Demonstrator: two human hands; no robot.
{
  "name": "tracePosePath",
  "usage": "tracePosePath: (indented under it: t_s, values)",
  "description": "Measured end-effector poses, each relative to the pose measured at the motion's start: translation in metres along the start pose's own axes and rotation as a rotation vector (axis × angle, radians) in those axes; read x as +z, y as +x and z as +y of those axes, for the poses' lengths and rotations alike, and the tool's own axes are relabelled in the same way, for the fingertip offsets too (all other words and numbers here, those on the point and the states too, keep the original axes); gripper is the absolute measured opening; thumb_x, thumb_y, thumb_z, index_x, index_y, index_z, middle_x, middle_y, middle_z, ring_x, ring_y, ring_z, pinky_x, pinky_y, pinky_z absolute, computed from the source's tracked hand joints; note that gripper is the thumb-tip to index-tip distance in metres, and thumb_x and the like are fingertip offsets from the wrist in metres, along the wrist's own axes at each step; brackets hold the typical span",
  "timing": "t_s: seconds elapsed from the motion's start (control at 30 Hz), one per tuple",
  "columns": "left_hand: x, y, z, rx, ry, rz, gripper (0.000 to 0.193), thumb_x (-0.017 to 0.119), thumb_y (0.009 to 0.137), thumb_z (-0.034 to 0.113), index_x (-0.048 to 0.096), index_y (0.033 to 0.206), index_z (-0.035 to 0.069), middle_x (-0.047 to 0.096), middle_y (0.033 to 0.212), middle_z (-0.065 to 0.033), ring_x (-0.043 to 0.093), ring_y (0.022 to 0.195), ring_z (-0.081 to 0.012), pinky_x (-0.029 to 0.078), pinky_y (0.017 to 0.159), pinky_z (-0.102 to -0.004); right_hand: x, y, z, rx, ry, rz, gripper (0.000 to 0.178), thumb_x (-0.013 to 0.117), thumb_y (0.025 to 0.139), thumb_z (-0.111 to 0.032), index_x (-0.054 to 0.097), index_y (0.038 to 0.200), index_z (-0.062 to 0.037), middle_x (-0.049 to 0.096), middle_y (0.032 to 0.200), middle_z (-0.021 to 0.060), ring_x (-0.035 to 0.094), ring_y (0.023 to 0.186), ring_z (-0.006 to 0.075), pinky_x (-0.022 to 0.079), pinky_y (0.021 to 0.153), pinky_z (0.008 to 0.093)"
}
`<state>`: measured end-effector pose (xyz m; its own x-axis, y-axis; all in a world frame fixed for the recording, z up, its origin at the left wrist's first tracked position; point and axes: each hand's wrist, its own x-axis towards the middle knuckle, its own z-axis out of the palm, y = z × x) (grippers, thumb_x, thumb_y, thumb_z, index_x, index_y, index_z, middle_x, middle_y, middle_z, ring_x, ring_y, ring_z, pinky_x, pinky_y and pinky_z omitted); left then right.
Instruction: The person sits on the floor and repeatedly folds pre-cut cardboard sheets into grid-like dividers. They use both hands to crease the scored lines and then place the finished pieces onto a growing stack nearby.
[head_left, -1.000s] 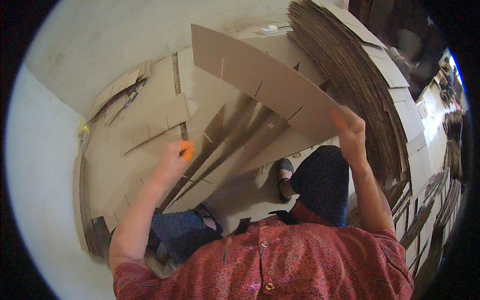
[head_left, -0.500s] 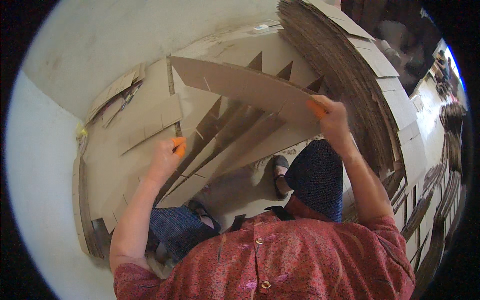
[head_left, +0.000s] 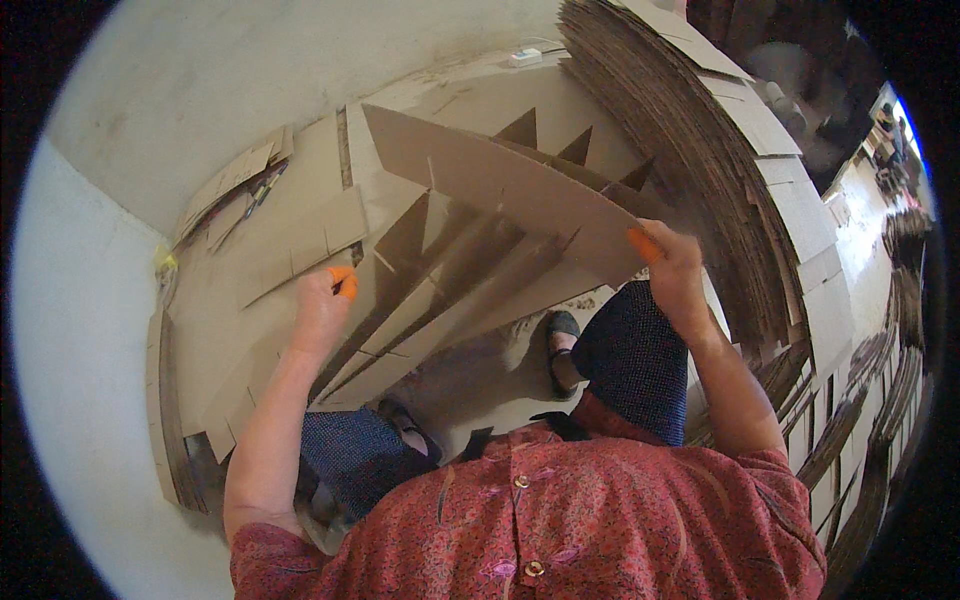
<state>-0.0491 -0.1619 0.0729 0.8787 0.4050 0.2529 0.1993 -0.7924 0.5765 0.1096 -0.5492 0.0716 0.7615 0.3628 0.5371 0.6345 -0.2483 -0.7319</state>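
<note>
A long brown cardboard divider strip (head_left: 490, 190) with slots along its lower edge slants across the middle. My right hand (head_left: 670, 272), wearing orange finger covers, grips its right end. Below the strip, several upright cardboard dividers (head_left: 440, 290) fan out toward me and cross it; pointed ends (head_left: 574, 148) of dividers show behind it. Over the flat cardboard on the left, my left hand (head_left: 326, 308) is closed, thumb and orange-covered finger together. Whether anything is pinched there is hidden. Just beyond it lies a loose slotted cardboard piece (head_left: 310, 245).
A tall curved stack of cardboard sheets (head_left: 690, 170) stands to the right. More stacks (head_left: 870, 420) continue at the far right. Pens (head_left: 262, 190) and cardboard scraps lie at the left near the wall (head_left: 90, 300). A white power strip (head_left: 525, 58) sits at the back. My feet (head_left: 562, 350) are below.
The strip's right end has come down toward me with my right hand, and its left end has shifted slightly right. My left hand has moved a little left and away from me, still closed.
</note>
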Motion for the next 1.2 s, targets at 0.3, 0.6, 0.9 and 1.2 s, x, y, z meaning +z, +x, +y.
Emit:
tracePosePath:
  t_s: [0.3, 0.6, 0.9, 1.2]
  values:
    - [0.002, -0.008, 0.0, 0.132, 0.055, 0.034, 0.017, 0.062, 0.078, 0.004, 0.068, 0.093, -0.004, 0.063, 0.071, -0.0207, 0.059, 0.056, -0.0224, 0.044, 0.053, -0.0331, 0.005, -0.004, 0.006, -0.029, 0.026, 0.068, 0.015, 0.061, 0.085, 0.001, 0.063, 0.1, 0.003, 0.067, 0.08, 0.0149, 0.06, 0.071, 0.0113, 0.047, 0.064, 0.0256]
    - [-0.002, -0.013, 0.015, 0.33, 0.218, 0.056, 0.023, 0.064, 0.079, 0.005, 0.066, 0.101, -0.002, 0.065, 0.089, -0.0209, 0.064, 0.077, -0.0337, 0.05, 0.067, -0.0369, 0.014, -0.009, 0.009, -0.067, -0.016, -0.018, 0.012, 0.058, 0.087, 0.0, 0.062, 0.098, 0.0038, 0.065, 0.08, 0.019, 0.064, 0.069, 0.0169, 0.048, 0.064, 0.0281]
    - [0.05, -0.003, 0.12, 0.347, 0.067, -0.277, 0.029, 0.066, 0.082, 0.012, 0.064, 0.109, 0.002, 0.064, 0.102, -0.0205, 0.065, 0.088, -0.0308, 0.05, 0.075, -0.0369, 0.037, -0.001, 0.005, -0.108, 0.048, 0.065, 0.019, 0.061, 0.082, 0.006, 0.063, 0.101, 0.003, 0.066, 0.085, 0.0203, 0.068, 0.077, 0.0201, 0.049, 0.068, 0.0264]
    - [0.08, -0.007, 0.121, 0.332, -0.126, -0.435, 0.026, 0.061, 0.087, 0.012, 0.064, 0.109, 0.0, 0.067, 0.096, -0.0207, 0.066, 0.084, -0.0248, 0.05, 0.074, -0.0332, 0.03, -0.013, 0.019, -0.143, 0.019, 0.036, 0.019, 0.06, 0.081, 0.008, 0.062, 0.099, 0.0041, 0.066, 0.085, 0.0205, 0.068, 0.079, 0.0244, 0.05, 0.068, 0.0276]
